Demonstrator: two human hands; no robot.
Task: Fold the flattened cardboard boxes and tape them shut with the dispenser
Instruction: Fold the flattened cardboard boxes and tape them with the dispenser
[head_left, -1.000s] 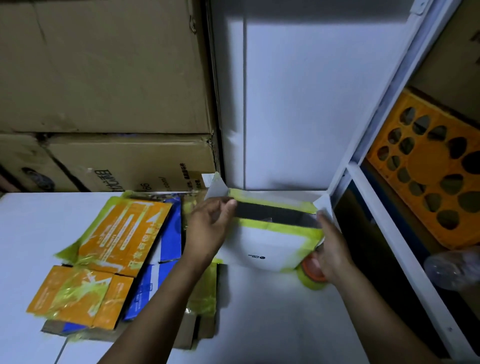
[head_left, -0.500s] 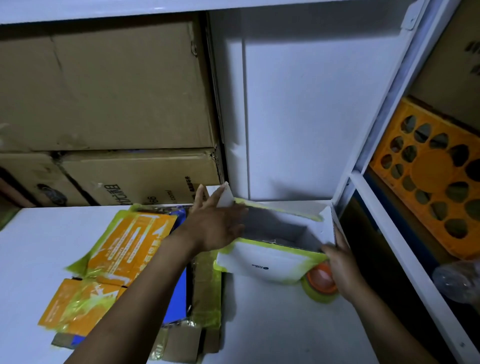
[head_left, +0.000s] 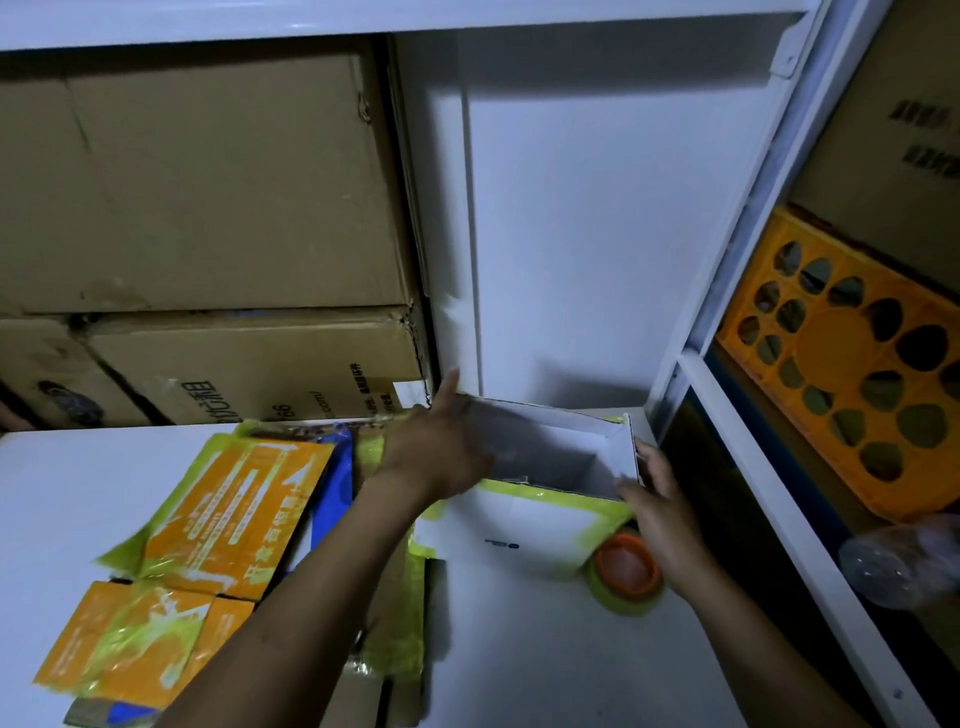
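Note:
A white cardboard box (head_left: 519, 535) with yellow-green tape along its edges stands opened up on the white shelf, its dark inside facing me. My left hand (head_left: 441, 447) lies with straight fingers against the box's left end flap. My right hand (head_left: 652, 493) holds the right end wall, fingers along it. A roll of yellow-green tape (head_left: 626, 571) with an orange core lies just under my right wrist, touching the box's lower right corner. Flattened orange and blue boxes (head_left: 223, 519) are piled to the left.
Large brown cartons (head_left: 208, 208) are stacked at the back left. A white wall panel (head_left: 597, 234) rises behind the box. Right of the white shelf post (head_left: 753, 493) sit an orange perforated crate (head_left: 857, 364) and a clear plastic bottle (head_left: 904, 566).
The box has gone from nearly flat to an open rectangular shape. My left hand moved to its left end flap, and my right hand rose from the tape roll to the right wall.

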